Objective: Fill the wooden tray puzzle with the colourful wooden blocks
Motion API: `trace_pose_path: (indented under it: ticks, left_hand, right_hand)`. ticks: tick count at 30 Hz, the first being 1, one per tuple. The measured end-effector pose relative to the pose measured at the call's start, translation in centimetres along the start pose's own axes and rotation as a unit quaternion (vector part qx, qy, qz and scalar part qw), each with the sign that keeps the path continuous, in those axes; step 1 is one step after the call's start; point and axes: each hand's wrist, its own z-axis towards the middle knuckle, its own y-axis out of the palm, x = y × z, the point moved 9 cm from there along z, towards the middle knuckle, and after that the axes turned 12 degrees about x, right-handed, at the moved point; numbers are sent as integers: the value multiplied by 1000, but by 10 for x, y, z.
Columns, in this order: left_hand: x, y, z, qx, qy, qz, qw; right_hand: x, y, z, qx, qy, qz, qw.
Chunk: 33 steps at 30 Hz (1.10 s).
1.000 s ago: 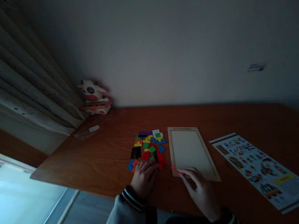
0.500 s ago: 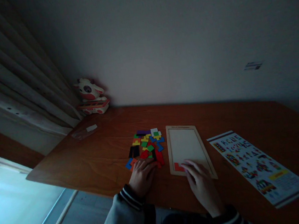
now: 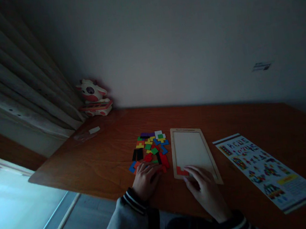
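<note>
A wooden frame board (image 3: 191, 150) lies on the brown table, with a red piece (image 3: 181, 171) in its near left corner. My right hand (image 3: 205, 189) is over the board's near edge, thumb and fingers apart, fingertips touching the red piece. To the left of the board lies a pile of coloured puzzle pieces (image 3: 148, 147), flat and partly overlapping. My left hand (image 3: 147, 180) rests at the near edge of this pile, its fingers curled loosely on the pieces; what lies under them is hidden.
A printed pattern sheet (image 3: 268, 169) lies right of the board. At the back left corner of the table (image 3: 116, 133) stands a cow toy (image 3: 95, 98), with a clear plastic bag (image 3: 82, 136) nearer. Behind are a wall and a curtain.
The red piece has shifted slightly left, into the board's corner. My right thumb has moved left and away from the fingers, to the board's near edge. My left hand stays on the pile.
</note>
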Motion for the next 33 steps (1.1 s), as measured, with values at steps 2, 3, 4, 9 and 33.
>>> trace_pose_path:
  ticks: [2,3,4,9,33]
  left_hand:
    - [2,0,-1,2,15,-7,1000]
    - [3,0,-1,3,24,-10,1000]
    - [5,0,-2,6,34,-13,999]
    - [16,-4,-1,22,81,-16,996]
    - [71,6,11,61,96,-129,985]
  right_hand:
    - [0,1,-1,-10,4,8,1000]
    - [0,2,-1,-13,4,11,1000]
    - [0,2,-1,-14,3,12,1000]
    - [-2,-1,-1,2,-4,17,1000]
    - [-15,-8,-4,5,-18,138,990]
